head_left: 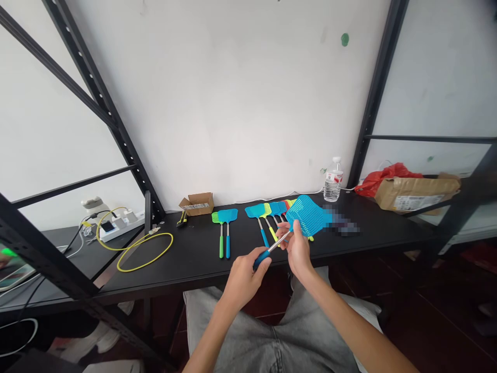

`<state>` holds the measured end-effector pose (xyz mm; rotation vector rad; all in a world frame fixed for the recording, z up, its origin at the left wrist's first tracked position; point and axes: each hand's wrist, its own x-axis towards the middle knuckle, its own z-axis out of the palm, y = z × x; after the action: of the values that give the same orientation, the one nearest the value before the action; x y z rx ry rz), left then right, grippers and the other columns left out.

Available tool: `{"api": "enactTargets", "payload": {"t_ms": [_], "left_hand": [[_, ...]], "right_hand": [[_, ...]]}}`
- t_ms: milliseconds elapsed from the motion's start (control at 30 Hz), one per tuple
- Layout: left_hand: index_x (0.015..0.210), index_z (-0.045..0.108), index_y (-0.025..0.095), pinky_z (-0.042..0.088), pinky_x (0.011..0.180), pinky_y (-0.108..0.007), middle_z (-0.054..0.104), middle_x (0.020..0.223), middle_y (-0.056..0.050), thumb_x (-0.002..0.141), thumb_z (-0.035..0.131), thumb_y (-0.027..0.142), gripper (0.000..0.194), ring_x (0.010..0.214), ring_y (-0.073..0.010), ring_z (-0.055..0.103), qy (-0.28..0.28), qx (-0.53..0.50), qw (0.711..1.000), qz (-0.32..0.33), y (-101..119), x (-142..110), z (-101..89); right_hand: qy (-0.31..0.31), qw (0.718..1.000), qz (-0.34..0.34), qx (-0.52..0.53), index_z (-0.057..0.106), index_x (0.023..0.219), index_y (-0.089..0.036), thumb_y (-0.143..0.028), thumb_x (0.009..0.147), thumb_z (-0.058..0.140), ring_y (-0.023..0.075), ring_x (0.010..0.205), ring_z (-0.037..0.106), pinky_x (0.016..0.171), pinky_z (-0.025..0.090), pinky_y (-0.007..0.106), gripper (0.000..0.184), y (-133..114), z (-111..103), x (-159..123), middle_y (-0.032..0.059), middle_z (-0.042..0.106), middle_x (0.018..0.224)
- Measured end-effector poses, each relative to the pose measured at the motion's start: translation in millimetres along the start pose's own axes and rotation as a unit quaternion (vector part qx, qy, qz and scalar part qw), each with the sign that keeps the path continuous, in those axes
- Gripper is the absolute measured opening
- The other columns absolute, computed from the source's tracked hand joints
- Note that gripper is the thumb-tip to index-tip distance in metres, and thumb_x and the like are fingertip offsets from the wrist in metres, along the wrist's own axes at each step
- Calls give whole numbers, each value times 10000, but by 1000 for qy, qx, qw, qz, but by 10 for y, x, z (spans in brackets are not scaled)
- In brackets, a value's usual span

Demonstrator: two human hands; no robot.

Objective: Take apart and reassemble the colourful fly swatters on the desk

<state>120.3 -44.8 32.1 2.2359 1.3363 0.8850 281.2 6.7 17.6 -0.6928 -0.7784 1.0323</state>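
Observation:
Both hands hold one blue fly swatter [306,216] above the front edge of the table. My left hand [244,277] is wrapped round its blue handle. Close to the swatter's head, my right hand [298,251] grips it where the metal rod meets the blue mesh. Behind it several more fly swatters lie in an overlapping row, among them a blue one [255,211] and a yellow-green one [267,209]; the held head partly hides this row. To the left, a green fly swatter [221,247] and another blue one [228,243] lie side by side, handles toward me.
A small open cardboard box [197,204] and a water bottle [333,181] stand near the wall. A yellow cable [145,237] loops beside a white power strip [122,226] at left. At right sits a larger carton [417,194] with red plastic. Black posts [382,88] frame the table [186,269].

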Motion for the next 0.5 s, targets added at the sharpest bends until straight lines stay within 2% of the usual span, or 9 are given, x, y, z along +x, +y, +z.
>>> {"api": "enactTargets", "payload": {"t_ms": [200, 367, 500], "left_hand": [[804, 697, 201, 342, 567, -226, 615, 703, -14, 951, 419, 416, 381, 603, -125, 501, 3, -20, 1000, 17, 79, -7, 99], [774, 682, 145, 325, 514, -211, 586, 636, -9, 912, 483, 459, 397, 562, -104, 466, -8, -130, 991, -8, 42, 91, 234], [852, 681, 136, 326, 444, -202, 567, 576, 8, 893, 477, 547, 460, 449, -85, 440, 15, -205, 976, -67, -100, 336, 211]], "right_hand": [[-34, 999, 16, -6, 692, 733, -167, -681, 838, 528, 116, 491, 486, 450, 339, 264, 549, -34, -20, 12, 59, 641, 650], [-47, 998, 32, -25, 716, 816, -165, -688, 810, 562, 156, 603, 571, 458, 368, 253, 545, -30, -51, 66, 87, 691, 750], [-40, 997, 50, -49, 726, 868, -173, -650, 792, 610, 162, 640, 581, 422, 358, 233, 496, -65, -77, 100, 97, 714, 825]]}}
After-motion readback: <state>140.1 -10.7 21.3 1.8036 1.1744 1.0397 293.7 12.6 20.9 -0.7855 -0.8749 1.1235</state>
